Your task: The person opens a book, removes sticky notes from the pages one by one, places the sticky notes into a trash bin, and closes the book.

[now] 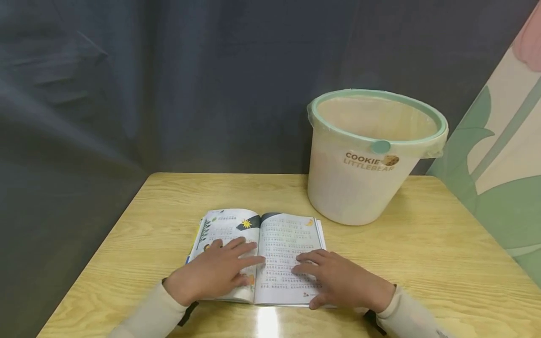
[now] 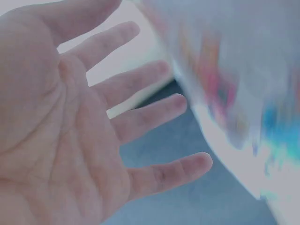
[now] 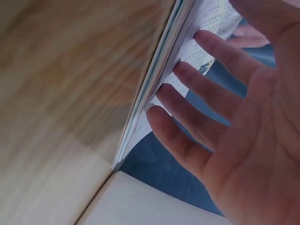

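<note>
An open book [image 1: 285,234] lies on the wooden table, with printed text and small coloured pictures on its pages. My left hand [image 1: 217,267] is over the left page, fingers spread and reaching to the centre fold. Over the lower right page is my right hand [image 1: 338,278], its fingers slightly bent. In the left wrist view, the palm of the left hand [image 2: 70,126] faces the camera, with nothing held; the pages beside it are blurred. The right wrist view has the fingertips of the right hand [image 3: 243,126] at the page, near the book's edge [image 3: 161,65].
A white bin [image 1: 351,188] with a green rim and cookie lettering stands behind the book to the right, lined with a clear bag. Dark fabric [image 1: 236,84] hangs behind the wooden table [image 1: 444,253]. A floral panel [image 1: 507,155] borders the right side.
</note>
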Tool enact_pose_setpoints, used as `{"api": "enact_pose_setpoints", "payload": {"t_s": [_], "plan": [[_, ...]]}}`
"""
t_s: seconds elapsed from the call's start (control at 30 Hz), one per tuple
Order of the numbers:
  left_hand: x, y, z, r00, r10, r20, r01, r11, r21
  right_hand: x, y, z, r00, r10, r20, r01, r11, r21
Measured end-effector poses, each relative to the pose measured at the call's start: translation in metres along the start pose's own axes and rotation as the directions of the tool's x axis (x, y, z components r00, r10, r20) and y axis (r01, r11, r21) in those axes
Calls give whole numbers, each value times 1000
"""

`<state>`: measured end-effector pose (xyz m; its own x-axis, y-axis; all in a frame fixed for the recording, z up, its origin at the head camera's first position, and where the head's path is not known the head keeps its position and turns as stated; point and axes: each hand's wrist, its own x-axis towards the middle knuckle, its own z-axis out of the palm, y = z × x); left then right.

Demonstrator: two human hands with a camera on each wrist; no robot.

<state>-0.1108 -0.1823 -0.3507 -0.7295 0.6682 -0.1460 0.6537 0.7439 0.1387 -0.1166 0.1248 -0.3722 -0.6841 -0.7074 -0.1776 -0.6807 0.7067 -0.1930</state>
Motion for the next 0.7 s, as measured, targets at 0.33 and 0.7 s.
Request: {"api": "enact_pose_setpoints", "payload": {"t_s": [0.33, 0.7], "plan": [[-30, -42, -39, 977, -148, -155, 146, 989, -25, -2, 1, -6, 999, -21, 41, 23, 999, -38], [-45, -59, -50, 947, -259, -190, 239, 963, -120, -6, 10, -7, 993, -101, -58, 95, 991, -91]]}}
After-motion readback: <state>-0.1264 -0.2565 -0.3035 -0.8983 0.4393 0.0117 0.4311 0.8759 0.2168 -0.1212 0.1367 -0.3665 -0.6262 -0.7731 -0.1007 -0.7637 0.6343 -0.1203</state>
